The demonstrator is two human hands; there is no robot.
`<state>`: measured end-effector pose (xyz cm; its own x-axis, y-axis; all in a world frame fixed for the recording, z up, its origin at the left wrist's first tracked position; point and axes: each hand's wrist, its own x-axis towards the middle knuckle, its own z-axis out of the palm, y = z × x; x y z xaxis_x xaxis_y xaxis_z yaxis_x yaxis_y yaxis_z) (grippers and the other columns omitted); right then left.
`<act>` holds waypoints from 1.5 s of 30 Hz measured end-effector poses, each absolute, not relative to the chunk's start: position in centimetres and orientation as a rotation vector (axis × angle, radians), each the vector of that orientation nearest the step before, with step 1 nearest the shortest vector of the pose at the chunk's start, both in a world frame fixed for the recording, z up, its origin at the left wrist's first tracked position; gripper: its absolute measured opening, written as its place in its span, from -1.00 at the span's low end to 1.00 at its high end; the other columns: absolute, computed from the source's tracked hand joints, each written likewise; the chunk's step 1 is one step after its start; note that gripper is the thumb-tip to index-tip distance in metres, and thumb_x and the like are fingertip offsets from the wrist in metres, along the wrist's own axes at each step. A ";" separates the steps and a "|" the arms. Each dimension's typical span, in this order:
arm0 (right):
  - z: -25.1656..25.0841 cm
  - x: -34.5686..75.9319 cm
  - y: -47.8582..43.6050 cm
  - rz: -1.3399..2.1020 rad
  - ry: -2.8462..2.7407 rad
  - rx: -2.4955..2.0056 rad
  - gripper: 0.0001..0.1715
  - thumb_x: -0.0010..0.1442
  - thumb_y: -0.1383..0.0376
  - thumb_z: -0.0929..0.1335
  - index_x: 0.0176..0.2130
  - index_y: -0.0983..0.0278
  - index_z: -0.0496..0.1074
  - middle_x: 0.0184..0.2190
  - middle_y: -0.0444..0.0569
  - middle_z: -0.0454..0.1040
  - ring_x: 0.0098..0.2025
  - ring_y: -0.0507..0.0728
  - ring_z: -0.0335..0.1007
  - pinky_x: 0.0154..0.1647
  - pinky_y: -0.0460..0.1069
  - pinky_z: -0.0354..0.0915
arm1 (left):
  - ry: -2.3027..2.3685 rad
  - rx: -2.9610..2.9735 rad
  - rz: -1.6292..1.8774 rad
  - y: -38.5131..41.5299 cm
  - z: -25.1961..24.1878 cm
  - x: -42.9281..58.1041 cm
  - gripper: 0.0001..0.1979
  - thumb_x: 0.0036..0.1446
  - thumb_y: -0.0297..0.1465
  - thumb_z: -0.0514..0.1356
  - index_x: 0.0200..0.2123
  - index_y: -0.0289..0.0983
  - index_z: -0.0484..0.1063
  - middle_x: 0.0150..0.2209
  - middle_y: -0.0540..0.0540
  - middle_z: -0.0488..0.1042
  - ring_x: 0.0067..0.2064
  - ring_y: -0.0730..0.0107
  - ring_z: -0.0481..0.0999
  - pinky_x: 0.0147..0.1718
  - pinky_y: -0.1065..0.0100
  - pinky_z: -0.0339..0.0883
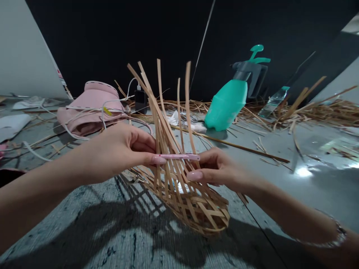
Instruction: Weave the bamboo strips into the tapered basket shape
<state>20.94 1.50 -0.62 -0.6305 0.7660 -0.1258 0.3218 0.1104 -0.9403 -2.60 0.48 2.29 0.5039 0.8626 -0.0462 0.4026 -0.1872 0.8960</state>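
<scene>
A partly woven basket of flat bamboo strips (193,209) leans in front of me, its long loose ends standing upright in a fan. Across those strips lies a slim pink bar (178,157) with a small hole at its right end; its exact kind is unclear. My left hand (120,149) is closed, the thumb pressing the bar's left end, with other fingers behind it. Just below the bar's right end, my right hand (215,170) pinches strips of the basket between thumb and fingers. Some of its fingertips are hidden behind the weave.
Behind stand a green spray bottle (227,104), a pink visor hat (92,106) with white cable, and a black power bank (140,101). A tilted plastic bottle (273,101) and loose strips (303,106) lie at right. A dark wall (126,33) closes the back.
</scene>
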 end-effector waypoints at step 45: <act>-1.5 20.0 0.3 1.409 -1.796 -1.214 -0.70 -0.07 0.10 0.49 -0.50 0.28 0.46 -0.65 -0.24 0.13 -0.61 -0.06 -0.04 -0.60 -0.08 -0.12 | 1.200 1.788 0.610 -0.1 1.9 -1.4 -0.85 -0.01 -0.39 0.34 -0.30 -0.14 0.63 -0.41 0.08 0.66 -0.34 0.42 0.63 -0.45 0.62 0.40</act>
<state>19.96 0.34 -1.55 -0.4414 0.8910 -0.1062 0.3153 0.0432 -0.9480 -1.38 -0.13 1.90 0.4145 0.9075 -0.0686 0.4795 -0.1537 0.8640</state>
